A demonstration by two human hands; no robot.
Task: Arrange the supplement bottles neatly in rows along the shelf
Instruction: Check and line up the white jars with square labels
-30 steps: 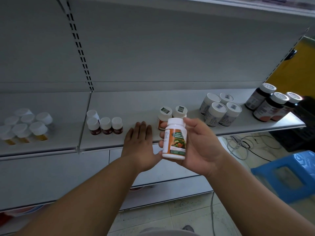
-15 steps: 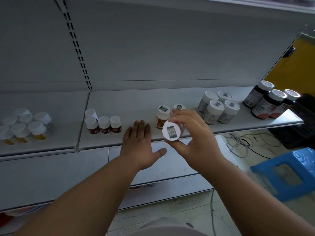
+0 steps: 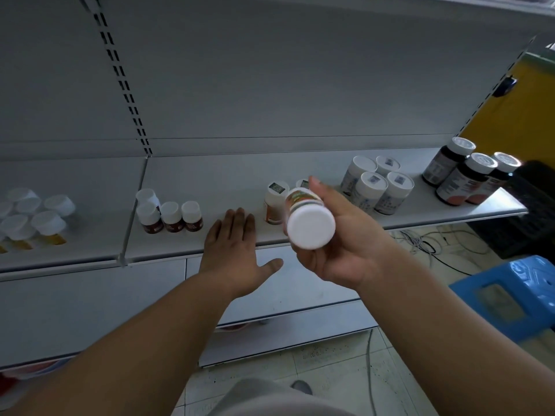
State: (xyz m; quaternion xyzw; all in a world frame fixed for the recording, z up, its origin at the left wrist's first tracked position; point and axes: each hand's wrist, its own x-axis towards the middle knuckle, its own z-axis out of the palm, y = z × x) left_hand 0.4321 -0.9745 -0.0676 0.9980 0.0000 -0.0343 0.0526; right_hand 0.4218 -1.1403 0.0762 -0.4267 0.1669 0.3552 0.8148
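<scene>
Your right hand [image 3: 339, 235] grips an orange-label bottle [image 3: 309, 219], fingers curled round its body, thumb up along the far side. The bottle's tipped over w/ its plain white end facing you, held in the air just in front of the shelf [image 3: 300, 163] edge, not touching it.

Your left hand [image 3: 237, 250] lies flat, fingers straight & together, fingertips resting on the shelf's front edge, thumb spread out to the side. It holds nothing.

Relative to the held bottle:
- Right behind it, on the shelf, stand two more orange bottles [image 3: 274, 202], upright; the far-right one is mostly hidden by your hand.
- To its right, a cluster of four white canisters [image 3: 377, 183], packed 2x2, touching.
- Further right, near the shelf end, three dark bottles [image 3: 468, 178] w/ white caps, close together.
- To its left, past your left hand, four small brown bottles [image 3: 169, 213] w/ white caps: three in a row, one behind.
- Far left, on the next shelf section, a loose group of yellow bottles [image 3: 33, 217] w/ white caps, not in neat rows.

Below right of the bottle, on the floor, a blue stool [image 3: 507, 298] & some cables [image 3: 426, 244].
</scene>
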